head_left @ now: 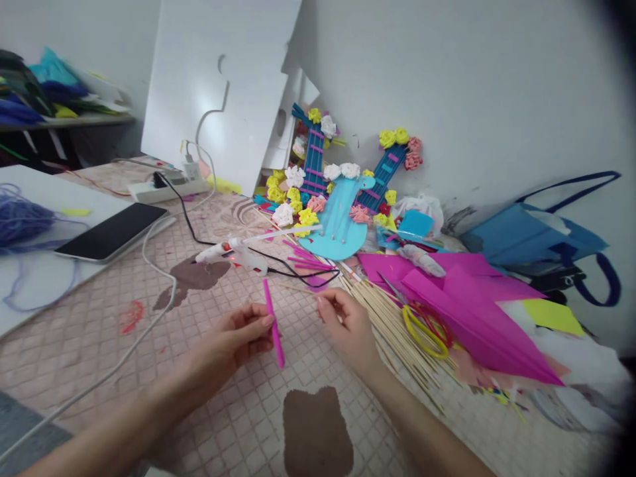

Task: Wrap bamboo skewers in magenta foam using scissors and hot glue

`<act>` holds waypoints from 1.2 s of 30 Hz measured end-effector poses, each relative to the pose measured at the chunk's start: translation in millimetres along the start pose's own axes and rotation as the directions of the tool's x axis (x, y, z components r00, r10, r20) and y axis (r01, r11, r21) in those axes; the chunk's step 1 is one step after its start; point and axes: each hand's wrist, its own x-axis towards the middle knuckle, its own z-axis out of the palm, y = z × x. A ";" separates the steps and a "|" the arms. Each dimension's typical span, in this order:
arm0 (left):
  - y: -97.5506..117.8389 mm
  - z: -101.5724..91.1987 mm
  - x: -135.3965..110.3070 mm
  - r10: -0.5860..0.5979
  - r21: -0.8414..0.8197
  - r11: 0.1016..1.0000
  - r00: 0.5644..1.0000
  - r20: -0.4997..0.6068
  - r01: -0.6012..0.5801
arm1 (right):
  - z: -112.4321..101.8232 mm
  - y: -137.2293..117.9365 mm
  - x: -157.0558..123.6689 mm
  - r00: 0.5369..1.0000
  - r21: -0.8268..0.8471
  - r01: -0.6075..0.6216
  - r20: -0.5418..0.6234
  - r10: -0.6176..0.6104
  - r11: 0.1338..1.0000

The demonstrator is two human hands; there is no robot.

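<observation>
My left hand [233, 344] pinches a thin pink paper-wrapped stick [273, 324], held nearly upright over the tiled tabletop. My right hand [348, 324] hovers just right of it, fingers curled, beside a bundle of bamboo skewers [397, 324]; whether it grips one is unclear. A white hot glue gun [231, 254] lies just beyond both hands, its black cord trailing off. More pink sticks [305, 260] lie near the gun.
Blue paper guitars with paper flowers [338, 199] lean on the wall. Magenta paper sheets [467, 298] and yellow-handled scissors [422, 328] lie right. A phone [112, 232], a power strip [163, 189] and white cables sit left. A blue bag [536, 238] stands far right.
</observation>
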 end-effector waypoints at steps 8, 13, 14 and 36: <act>25.3 -38.4 -29.1 0.121 0.031 0.993 0.979 -0.164 -0.118 | 84.4 0.4 91.6 0.919 -0.262 0.370 0.242 -0.310 0.892; 29.5 -43.8 -28.3 0.113 -0.005 0.993 0.982 -0.153 -0.115 | 110.4 2.7 122.6 0.865 -0.211 0.415 0.393 -0.312 0.885; 29.0 -45.2 -28.0 0.106 -0.011 0.994 0.984 -0.146 -0.109 | 109.7 0.3 124.3 0.859 -0.198 0.416 0.406 -0.312 0.888; 27.9 -50.4 -15.7 0.168 0.109 0.981 0.984 -0.061 -0.160 | 1.1 -30.5 -1.7 0.892 -0.226 0.072 0.450 0.039 0.971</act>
